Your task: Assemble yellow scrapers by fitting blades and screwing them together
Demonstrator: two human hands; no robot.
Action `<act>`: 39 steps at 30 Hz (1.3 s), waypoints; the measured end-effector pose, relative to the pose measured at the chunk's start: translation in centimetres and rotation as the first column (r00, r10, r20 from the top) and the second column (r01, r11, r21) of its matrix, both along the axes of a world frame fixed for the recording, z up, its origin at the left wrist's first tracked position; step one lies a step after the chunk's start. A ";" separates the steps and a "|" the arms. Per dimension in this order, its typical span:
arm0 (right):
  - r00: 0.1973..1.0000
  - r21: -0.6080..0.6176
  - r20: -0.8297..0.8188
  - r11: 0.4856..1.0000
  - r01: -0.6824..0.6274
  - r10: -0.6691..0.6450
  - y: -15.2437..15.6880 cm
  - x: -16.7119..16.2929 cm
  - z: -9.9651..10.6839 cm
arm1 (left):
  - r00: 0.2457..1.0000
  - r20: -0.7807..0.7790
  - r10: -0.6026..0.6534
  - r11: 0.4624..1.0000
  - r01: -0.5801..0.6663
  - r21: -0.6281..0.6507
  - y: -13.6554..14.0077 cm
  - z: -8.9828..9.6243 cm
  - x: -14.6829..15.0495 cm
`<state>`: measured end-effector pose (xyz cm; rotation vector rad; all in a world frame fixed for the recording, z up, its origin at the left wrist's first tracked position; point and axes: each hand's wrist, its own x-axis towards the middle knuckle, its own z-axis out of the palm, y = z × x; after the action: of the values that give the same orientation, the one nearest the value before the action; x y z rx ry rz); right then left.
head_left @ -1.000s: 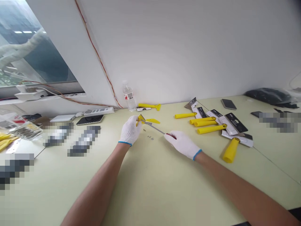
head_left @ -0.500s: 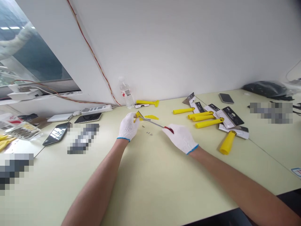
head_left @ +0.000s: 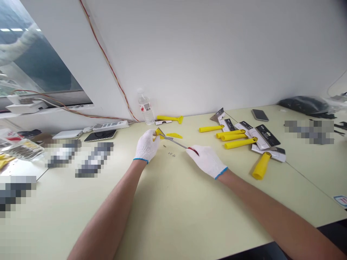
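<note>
My left hand point(head_left: 148, 146), in a white knit glove, is closed on a small yellow scraper head point(head_left: 158, 132) with a dark edge. My right hand point(head_left: 204, 159), gloved the same way, is wrapped round the red handle of a screwdriver point(head_left: 177, 143). Its long metal shaft points left, and its tip meets the yellow piece by my left fingers; whether it sits in a screw is too small to tell. Just behind the shaft lies a flat yellow plastic piece point(head_left: 174, 135). Several tiny metal screws point(head_left: 171, 154) lie on the table between my hands.
To the right lie several yellow-handled scrapers point(head_left: 240, 143) with packaging cards. Another yellow scraper point(head_left: 170, 118) and a water bottle point(head_left: 146, 110) are by the wall. A phone point(head_left: 100, 135) and a power strip point(head_left: 111, 125) are at left, a dark phone point(head_left: 259, 115) at back right.
Both hands keep their holds, and the screwdriver tip stays at the yellow piece. The whole view has shifted slightly; otherwise little differs.
</note>
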<state>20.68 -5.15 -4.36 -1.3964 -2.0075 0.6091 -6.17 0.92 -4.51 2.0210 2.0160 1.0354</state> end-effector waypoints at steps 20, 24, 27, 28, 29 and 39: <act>0.999 -0.159 -0.033 0.987 -0.005 -0.001 0.3 0.8 -0.4 | 1.000 0.002 0.005 1.000 -0.005 -0.015 0.0 0.0 0.2; 0.982 0.034 -0.170 0.995 0.093 -0.086 0.5 0.5 -0.3 | 1.000 -0.012 0.002 1.000 -0.002 -0.003 0.0 -0.1 0.1; 0.970 -0.025 -0.222 0.995 0.097 -0.100 0.5 0.2 -0.1 | 1.000 0.014 0.014 1.000 -0.014 -0.021 0.1 -0.1 0.1; 0.973 -0.067 -0.213 0.995 0.073 -0.086 0.4 0.1 0.0 | 1.000 0.022 0.016 1.000 -0.016 -0.023 0.1 0.0 0.1; 0.978 -0.117 -0.200 0.992 0.040 -0.063 0.3 0.1 0.0 | 0.999 0.026 0.019 1.000 -0.019 -0.021 0.1 0.0 0.1; 0.997 0.127 -0.038 0.989 0.077 -0.072 0.3 0.2 -0.1 | 1.000 0.001 0.006 1.000 -0.006 -0.003 0.3 -0.7 -0.1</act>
<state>20.92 -4.83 -4.45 -1.3683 -1.9233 0.4589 -6.32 1.26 -5.21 2.0141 2.0238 1.0338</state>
